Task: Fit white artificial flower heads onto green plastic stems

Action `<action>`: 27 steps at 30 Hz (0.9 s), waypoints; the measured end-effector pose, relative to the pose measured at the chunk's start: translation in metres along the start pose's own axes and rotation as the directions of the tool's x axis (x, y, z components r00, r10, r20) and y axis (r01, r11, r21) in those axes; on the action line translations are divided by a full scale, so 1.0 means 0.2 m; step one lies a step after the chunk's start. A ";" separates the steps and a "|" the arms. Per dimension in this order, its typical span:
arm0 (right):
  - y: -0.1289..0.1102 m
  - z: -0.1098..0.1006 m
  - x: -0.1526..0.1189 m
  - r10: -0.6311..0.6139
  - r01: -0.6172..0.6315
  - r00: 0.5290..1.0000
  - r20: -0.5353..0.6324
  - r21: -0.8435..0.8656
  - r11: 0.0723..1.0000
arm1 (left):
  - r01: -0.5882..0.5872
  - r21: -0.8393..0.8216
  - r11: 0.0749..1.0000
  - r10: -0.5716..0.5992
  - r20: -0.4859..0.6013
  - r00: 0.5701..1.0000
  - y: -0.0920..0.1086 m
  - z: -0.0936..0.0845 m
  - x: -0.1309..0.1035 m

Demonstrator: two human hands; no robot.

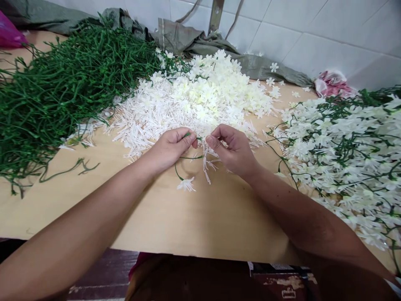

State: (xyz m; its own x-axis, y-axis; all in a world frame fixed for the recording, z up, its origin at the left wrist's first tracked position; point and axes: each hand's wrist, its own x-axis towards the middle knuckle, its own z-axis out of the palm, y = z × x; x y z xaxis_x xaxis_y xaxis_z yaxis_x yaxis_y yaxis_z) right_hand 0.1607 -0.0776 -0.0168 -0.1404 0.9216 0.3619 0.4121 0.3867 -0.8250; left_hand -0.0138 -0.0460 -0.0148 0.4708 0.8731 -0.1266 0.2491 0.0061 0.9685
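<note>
My left hand (pixel 180 144) pinches a green artificial flower stem (pixel 179 170) between thumb and fingers. From this stem a white flower (pixel 186 184) hangs below the hand, and a green tip pokes out toward the right. Facing it a short gap away, my right hand (pixel 232 148) has thumb and forefinger pressed together; whatever they hold is too small to make out. White thread-like stamens (pixel 206 167) show just under the right fingertips. Behind both hands spreads a pile of white stamen pieces (pixel 147 119), and loose white blossoms (pixel 216 85) are heaped beyond it.
A large heap of green stems (pixel 72 79) covers the left of the table (pixel 175 225). Flowered stems (pixel 347 154) are piled at the right. Along the tiled wall (pixel 300 29) lies grey-green cloth (pixel 263 67), with a pink-and-white bag (pixel 333 83) near its right end.
</note>
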 end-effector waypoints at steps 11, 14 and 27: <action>0.03 0.03 -0.03 -0.180 0.177 0.984 -0.010 -0.133 0.975 | -0.031 -0.018 0.999 0.032 0.097 0.995 -0.01 0.01 0.01; 0.03 0.04 -0.03 -0.168 0.167 0.986 -0.007 -0.081 0.983 | -0.042 -0.031 0.999 0.045 0.102 0.994 -0.01 0.02 0.02; 0.04 0.07 -0.05 0.038 -0.047 0.998 0.054 0.176 0.983 | -0.034 -0.127 0.991 0.044 0.073 0.996 -0.01 0.06 0.01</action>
State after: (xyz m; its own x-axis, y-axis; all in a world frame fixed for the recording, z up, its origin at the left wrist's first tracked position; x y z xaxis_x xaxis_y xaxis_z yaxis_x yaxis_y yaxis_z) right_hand 0.1523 -0.0839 -0.0344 -0.1729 0.9362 0.3059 0.2534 0.3424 -0.9047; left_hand -0.0037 -0.0507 -0.0198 0.5418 0.8346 -0.0996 0.1235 0.0381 0.9916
